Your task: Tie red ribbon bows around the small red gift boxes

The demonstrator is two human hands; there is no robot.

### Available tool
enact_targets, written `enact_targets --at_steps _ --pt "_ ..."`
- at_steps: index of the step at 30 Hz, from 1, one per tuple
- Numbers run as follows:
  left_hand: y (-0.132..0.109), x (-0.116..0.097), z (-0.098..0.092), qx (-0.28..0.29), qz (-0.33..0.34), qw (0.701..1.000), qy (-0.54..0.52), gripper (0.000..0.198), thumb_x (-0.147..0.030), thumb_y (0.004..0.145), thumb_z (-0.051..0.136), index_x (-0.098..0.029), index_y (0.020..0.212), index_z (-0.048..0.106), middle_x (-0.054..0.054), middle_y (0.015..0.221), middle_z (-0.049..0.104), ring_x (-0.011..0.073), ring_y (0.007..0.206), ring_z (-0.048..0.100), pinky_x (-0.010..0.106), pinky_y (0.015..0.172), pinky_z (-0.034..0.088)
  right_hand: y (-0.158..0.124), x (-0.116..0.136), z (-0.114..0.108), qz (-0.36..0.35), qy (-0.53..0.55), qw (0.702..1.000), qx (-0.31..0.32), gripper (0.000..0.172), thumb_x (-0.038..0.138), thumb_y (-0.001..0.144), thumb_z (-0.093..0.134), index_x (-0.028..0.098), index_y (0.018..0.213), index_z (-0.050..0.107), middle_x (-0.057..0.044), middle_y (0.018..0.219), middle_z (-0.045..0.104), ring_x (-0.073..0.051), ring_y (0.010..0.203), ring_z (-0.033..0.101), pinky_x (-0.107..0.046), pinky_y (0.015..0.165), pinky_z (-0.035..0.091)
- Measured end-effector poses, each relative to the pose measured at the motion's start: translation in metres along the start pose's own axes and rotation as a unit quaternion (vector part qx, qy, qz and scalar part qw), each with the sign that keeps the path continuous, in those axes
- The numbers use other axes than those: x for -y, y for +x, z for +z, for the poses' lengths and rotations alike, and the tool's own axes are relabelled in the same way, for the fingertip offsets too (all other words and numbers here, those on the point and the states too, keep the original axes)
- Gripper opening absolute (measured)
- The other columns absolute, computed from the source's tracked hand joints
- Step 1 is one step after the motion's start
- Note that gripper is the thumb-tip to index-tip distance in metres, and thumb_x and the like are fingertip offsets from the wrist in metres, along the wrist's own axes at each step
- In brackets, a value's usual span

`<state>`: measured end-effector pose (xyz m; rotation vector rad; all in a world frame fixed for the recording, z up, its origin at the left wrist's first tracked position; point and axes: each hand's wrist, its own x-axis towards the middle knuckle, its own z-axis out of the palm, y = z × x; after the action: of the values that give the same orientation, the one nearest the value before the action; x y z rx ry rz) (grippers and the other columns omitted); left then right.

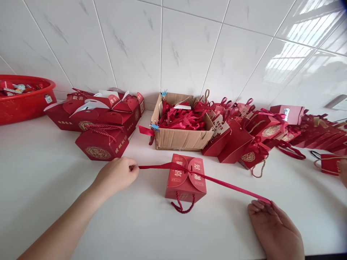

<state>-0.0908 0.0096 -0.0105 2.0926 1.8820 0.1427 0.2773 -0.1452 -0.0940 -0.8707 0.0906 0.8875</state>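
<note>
A small red gift box with pale lettering stands on the white table in front of me. Its two rounded top flaps meet in the middle, and a twisted rope handle hangs down its near side. One red ribbon crosses the top through the flap slots, stretched nearly taut both ways. My left hand is closed on the ribbon's left end. Lower down on the right, my right hand pinches the other end, palm turned up. Neither hand touches the box.
A cardboard box of loose red ribbons sits behind the gift box. Several red gift boxes stand left of it, and more red boxes crowd the right. A red basin is far left, against the tiled wall.
</note>
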Motion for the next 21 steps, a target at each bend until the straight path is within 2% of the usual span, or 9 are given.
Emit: enact_targets --at_steps 4,11,16,21 --pt "0.0001 -0.0004 -0.0027 -0.018 -0.006 1.000 0.000 0.025 -0.029 0.075 0.042 -0.020 0.053 0.048 0.000 0.049 0.048 0.0150 0.046 0.042 0.025 0.046 0.025 -0.0010 -0.0011 0.0009 -0.015 -0.006 1.000 0.013 0.007 0.015 0.065 0.067 0.017 0.067 0.060 0.000 0.064 0.056 -0.013 0.063 0.057 -0.028 0.053 0.051" --pt "-0.0017 0.0010 -0.0018 -0.046 0.012 0.999 -0.014 0.025 -0.028 0.074 0.041 -0.020 0.055 0.054 0.002 0.053 0.055 0.0168 0.049 0.047 0.025 0.047 0.029 -0.0009 -0.0048 -0.0006 -0.078 -0.022 0.996 0.039 0.009 0.014 0.063 0.068 0.017 0.067 0.061 0.001 0.063 0.059 -0.013 0.061 0.058 -0.028 0.055 0.050" --pt "0.0006 0.0032 -0.0006 -0.054 0.011 0.998 -0.014 0.025 -0.030 0.072 0.043 -0.021 0.054 0.058 0.005 0.054 0.059 0.0203 0.052 0.054 0.026 0.047 0.031 0.0015 -0.0042 -0.0015 -0.069 -0.039 0.994 0.070 0.008 0.017 0.065 0.068 0.017 0.068 0.060 0.001 0.063 0.057 -0.013 0.062 0.057 -0.029 0.053 0.049" --pt "0.0038 0.0047 0.0017 -0.049 0.016 0.998 -0.024 0.026 -0.031 0.072 0.042 -0.021 0.057 0.060 0.004 0.053 0.060 0.0211 0.053 0.055 0.028 0.048 0.033 0.0010 -0.0024 0.0003 -0.032 -0.027 0.997 0.064 0.009 0.017 0.065 0.068 0.017 0.066 0.059 0.001 0.063 0.056 -0.013 0.062 0.056 -0.028 0.053 0.050"
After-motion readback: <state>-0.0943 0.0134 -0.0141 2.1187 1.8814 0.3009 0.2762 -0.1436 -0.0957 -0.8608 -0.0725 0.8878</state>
